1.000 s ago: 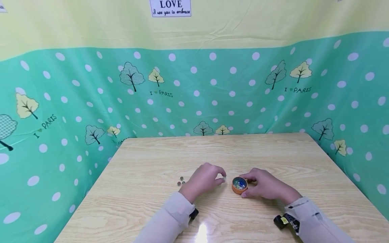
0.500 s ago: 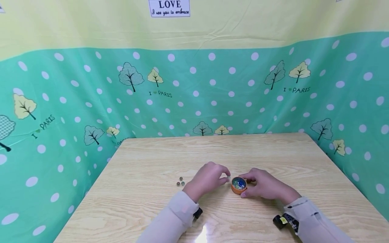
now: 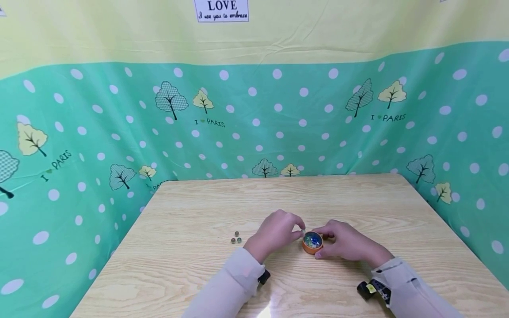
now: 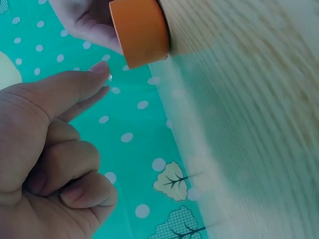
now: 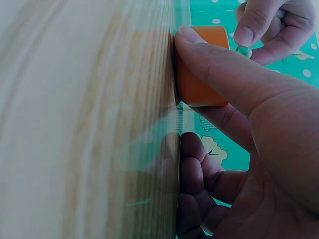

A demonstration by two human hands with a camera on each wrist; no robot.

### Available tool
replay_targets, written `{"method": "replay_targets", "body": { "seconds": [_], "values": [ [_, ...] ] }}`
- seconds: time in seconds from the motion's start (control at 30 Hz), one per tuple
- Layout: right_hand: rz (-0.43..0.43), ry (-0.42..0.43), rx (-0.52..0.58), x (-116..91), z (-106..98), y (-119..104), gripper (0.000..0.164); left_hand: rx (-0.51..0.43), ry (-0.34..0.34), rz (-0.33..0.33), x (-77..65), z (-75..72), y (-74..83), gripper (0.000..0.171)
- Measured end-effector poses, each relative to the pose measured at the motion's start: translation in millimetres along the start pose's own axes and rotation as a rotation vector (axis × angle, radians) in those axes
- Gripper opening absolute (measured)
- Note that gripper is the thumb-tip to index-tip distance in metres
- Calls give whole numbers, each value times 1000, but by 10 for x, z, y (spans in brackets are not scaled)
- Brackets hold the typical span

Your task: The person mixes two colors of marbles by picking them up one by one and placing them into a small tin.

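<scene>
Dotty curtain (image 3: 222, 150) behind the cup (image 4: 142, 34); right hand (image 3: 345, 240) grips it, left hand (image 3: 277, 232) pinches a marble (image 5: 243, 51) just by its rim. Sloppy pinch and it'd probably roll off.

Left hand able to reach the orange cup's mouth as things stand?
Likely yes. The left hand, pinching a small marble, is beside the orange cup; the right hand grips the cup's opposite side, and nothing seems to cover its top.
</scene>
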State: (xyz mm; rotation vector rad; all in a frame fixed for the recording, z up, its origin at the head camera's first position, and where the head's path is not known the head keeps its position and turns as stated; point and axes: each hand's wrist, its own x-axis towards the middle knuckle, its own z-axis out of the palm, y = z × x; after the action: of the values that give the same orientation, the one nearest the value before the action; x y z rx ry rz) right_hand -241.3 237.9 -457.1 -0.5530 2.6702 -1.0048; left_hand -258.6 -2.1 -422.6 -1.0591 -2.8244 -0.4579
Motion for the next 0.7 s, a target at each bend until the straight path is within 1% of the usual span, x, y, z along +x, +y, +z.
{"method": "replay_targets", "body": {
  "seconds": [0.13, 0.3, 0.47, 0.7],
  "values": [
    [-15, 0, -5, 0, 2, 3, 58, 3, -10, 0, 2, 10, 11, 15],
    [2, 3, -8, 0, 4, 6, 57, 15, -6, -1, 4, 21, 13, 15],
    [-1, -3, -2, -5, -3, -10, 57, 23, -11, -1, 1, 21, 32, 15],
    [-24, -3, -12, -2, -11, -15, 55, 38, -13, -3, 9, 29, 54, 15]
  ]
}}
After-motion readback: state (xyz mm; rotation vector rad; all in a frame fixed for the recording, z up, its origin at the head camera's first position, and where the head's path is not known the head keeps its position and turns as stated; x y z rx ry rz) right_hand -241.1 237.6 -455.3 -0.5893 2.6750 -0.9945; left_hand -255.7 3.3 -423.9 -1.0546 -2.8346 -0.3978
